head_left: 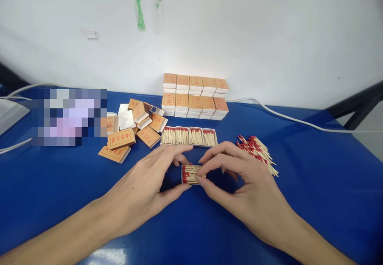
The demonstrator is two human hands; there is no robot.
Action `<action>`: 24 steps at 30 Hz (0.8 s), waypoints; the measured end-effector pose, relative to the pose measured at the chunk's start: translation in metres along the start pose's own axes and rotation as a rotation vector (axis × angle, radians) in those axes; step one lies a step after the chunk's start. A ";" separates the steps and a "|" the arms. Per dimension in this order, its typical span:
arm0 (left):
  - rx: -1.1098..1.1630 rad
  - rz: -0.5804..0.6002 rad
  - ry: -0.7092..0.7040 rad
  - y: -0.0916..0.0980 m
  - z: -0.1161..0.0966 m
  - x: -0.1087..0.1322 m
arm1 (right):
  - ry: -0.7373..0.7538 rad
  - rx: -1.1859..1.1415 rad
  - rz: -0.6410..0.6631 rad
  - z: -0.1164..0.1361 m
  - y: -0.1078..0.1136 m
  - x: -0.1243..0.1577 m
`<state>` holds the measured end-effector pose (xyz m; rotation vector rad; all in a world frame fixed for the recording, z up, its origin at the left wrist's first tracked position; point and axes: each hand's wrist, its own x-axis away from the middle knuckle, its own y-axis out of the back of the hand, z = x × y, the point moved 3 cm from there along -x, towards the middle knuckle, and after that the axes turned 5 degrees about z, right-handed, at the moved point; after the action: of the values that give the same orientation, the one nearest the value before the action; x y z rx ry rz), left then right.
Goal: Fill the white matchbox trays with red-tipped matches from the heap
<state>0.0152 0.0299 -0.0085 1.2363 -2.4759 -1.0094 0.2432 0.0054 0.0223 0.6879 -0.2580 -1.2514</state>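
Observation:
A small white matchbox tray (182, 175) lies on the blue table in front of me, filled with red-headed matches (191, 176) whose heads point left. My left hand (149, 181) steadies the tray, its thumb at the near edge and fingers at the far edge. With thumb and forefinger, my right hand (242, 181) pinches a match or matches over the tray's right end; the fingertips hide how many. Just beyond, a row of several filled trays (189, 136) stands side by side. To the right of my right hand is a loose pile of matches (259, 153).
Closed matchboxes (195, 105) are stacked in two rows near the white wall. Loose orange matchbox sleeves (121, 138) lie heaped at the left, by a pixelated patch. A white cable (287, 117) runs along the back right of the blue table (317, 201).

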 end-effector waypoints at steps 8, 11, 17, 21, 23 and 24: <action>-0.001 0.012 0.014 0.001 0.001 -0.001 | 0.017 0.208 0.029 -0.006 0.002 0.003; 0.006 0.004 0.013 0.001 0.000 0.000 | 0.035 0.239 0.037 -0.010 -0.001 0.004; -0.030 -0.002 0.002 -0.001 -0.002 0.001 | 0.085 0.248 0.077 -0.007 -0.005 0.003; -0.034 -0.015 -0.002 -0.002 -0.001 0.002 | 0.109 0.255 0.113 -0.003 -0.007 0.002; -0.024 -0.013 0.013 -0.003 0.000 0.002 | 0.136 0.293 0.126 -0.001 -0.008 0.001; -0.020 -0.010 0.018 -0.003 0.001 0.001 | 0.150 0.319 0.136 0.000 -0.008 0.001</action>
<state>0.0157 0.0280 -0.0110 1.2475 -2.4430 -1.0184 0.2371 0.0032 0.0177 1.0168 -0.3788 -1.0323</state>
